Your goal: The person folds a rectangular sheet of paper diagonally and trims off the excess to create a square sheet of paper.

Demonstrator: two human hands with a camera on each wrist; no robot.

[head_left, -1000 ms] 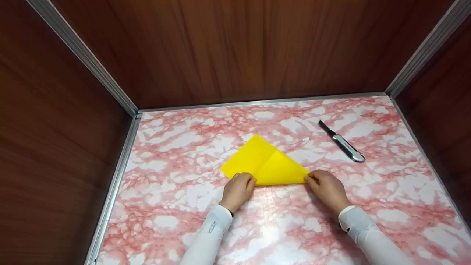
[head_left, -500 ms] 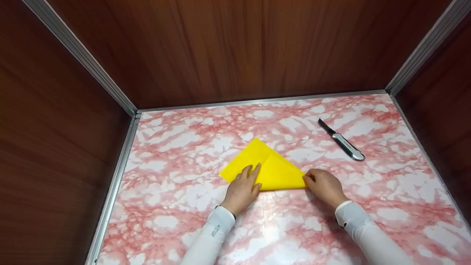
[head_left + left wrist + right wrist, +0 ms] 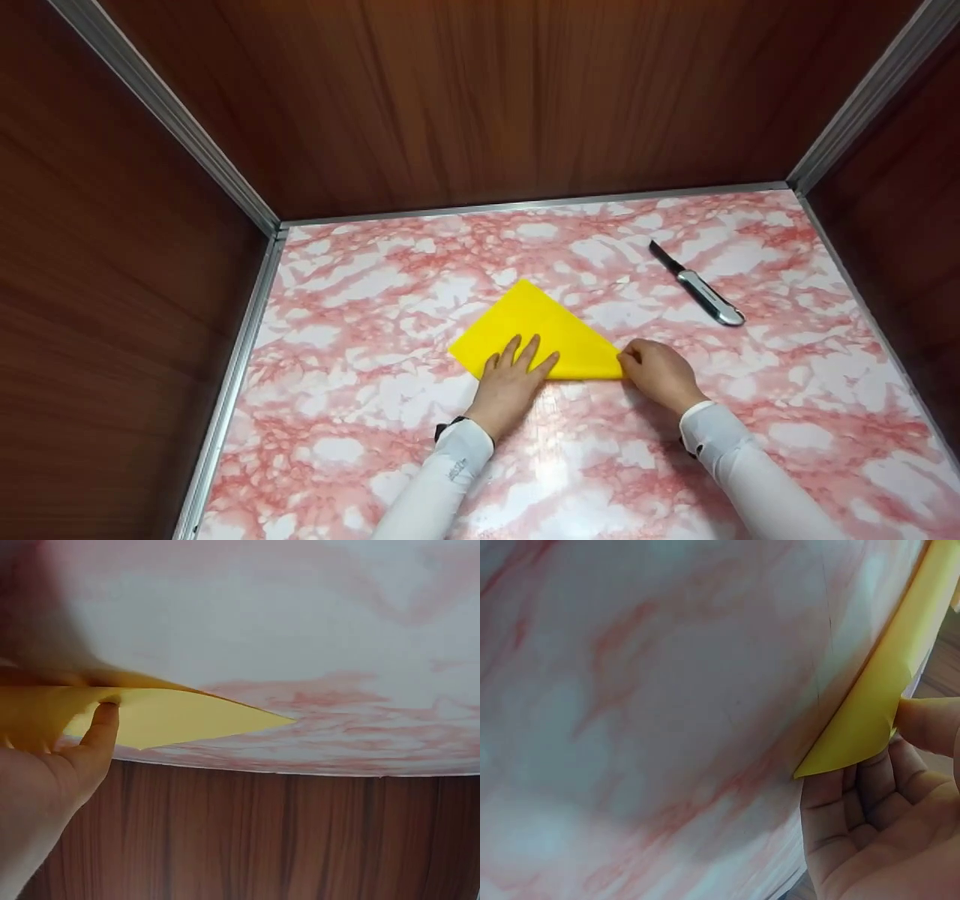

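A yellow sheet of paper (image 3: 525, 315), folded over along its near edge, lies on the table in the head view. My left hand (image 3: 512, 386) rests on it with fingers spread, pressing near the fold; in the left wrist view its thumb (image 3: 103, 727) touches the paper, whose layers stand a little apart. My right hand (image 3: 660, 373) pinches the paper's right corner. Seen from the right wrist, the thumb (image 3: 930, 724) lies over the yellow paper (image 3: 862, 720) and the curled fingers sit beneath that corner.
Beyond my right hand a utility knife (image 3: 701, 292) with a grey and black handle lies with its dark blade out, pointing away. The table (image 3: 360, 420) has a red and white marbled top. Brown wood-look panels (image 3: 480, 105) with metal edging wall in the back and sides.
My left hand has gone from gripping the near edge to lying spread on the paper, sliding rightward along the fold. The folded flap lies flatter. My right hand keeps its pinch on the corner.
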